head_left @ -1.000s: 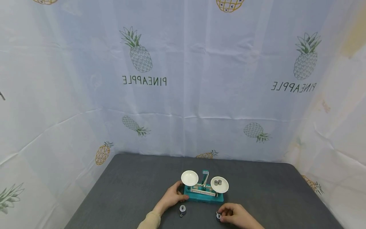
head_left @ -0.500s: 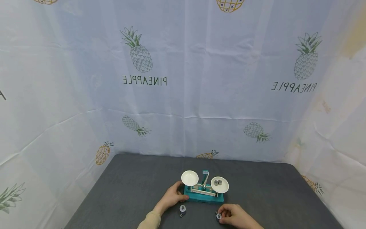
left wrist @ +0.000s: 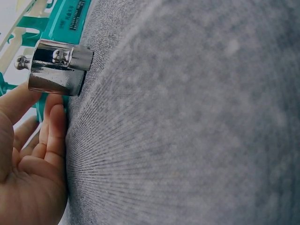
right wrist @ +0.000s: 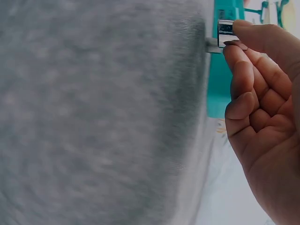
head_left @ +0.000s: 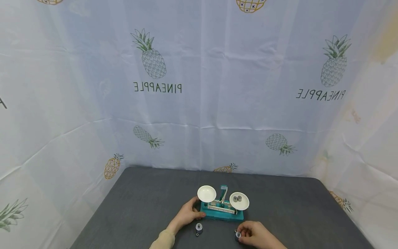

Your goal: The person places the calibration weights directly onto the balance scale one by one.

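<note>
A grey, fabric-textured tabletop (head_left: 286, 211) bears a teal balance (head_left: 221, 215) with round white pans (head_left: 206, 193); the left hand (head_left: 186, 213) grips its left end, the right hand (head_left: 254, 233) pinches a metal weight (head_left: 238, 234) in front. Only the left wrist view resolves a knobbed weight's (left wrist: 52, 77) mirror finish; only the head view, two small cylinders (head_left: 235, 199) in the right pan (head_left: 241, 206).

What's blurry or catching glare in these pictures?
Left wrist view: bright reflections on the shiny weight; the gray cloth blurs toward the right. Right wrist view: the cloth is out of focus across most of the frame, the right hand clearer. Head view: soft light, the scale too small to read its markings.
</note>
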`<state>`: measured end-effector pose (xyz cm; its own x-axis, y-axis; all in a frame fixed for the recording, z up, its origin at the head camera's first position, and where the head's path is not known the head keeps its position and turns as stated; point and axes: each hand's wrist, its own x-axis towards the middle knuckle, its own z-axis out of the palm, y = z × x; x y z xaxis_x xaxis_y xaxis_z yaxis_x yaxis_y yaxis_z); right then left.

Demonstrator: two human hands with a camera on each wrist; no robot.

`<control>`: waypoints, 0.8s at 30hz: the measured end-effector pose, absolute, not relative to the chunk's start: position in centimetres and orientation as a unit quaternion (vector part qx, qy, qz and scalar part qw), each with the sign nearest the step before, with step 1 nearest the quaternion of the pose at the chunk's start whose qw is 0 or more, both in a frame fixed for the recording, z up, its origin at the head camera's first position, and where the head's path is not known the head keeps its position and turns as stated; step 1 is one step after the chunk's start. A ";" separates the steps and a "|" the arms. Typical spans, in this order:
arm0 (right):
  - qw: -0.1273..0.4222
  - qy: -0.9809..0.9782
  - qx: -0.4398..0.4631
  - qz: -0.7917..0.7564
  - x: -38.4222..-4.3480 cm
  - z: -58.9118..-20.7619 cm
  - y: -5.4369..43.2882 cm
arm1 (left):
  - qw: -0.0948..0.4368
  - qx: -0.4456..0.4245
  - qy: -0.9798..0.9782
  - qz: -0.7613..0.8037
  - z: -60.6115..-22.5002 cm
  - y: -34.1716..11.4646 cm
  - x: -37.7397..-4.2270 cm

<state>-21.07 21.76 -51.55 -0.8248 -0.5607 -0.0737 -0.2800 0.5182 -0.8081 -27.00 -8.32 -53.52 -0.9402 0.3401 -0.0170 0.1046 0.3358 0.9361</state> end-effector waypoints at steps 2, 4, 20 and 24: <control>0.159 0.855 -0.245 -0.428 -21.0 -51.2 21.8 | 0.105 0.136 0.813 0.557 -53.6 -8.3 -27.1; 0.151 0.855 -0.246 -0.432 -20.9 -50.7 21.8 | 0.104 0.134 0.815 0.554 -53.6 -8.3 -27.1; -0.001 0.872 -0.265 -0.412 -20.8 -45.9 22.1 | 0.103 0.134 0.816 0.553 -53.6 -8.2 -27.1; -0.017 0.879 -0.250 -0.406 -21.2 -45.2 22.0 | 0.102 0.133 0.817 0.552 -53.6 -8.2 -27.0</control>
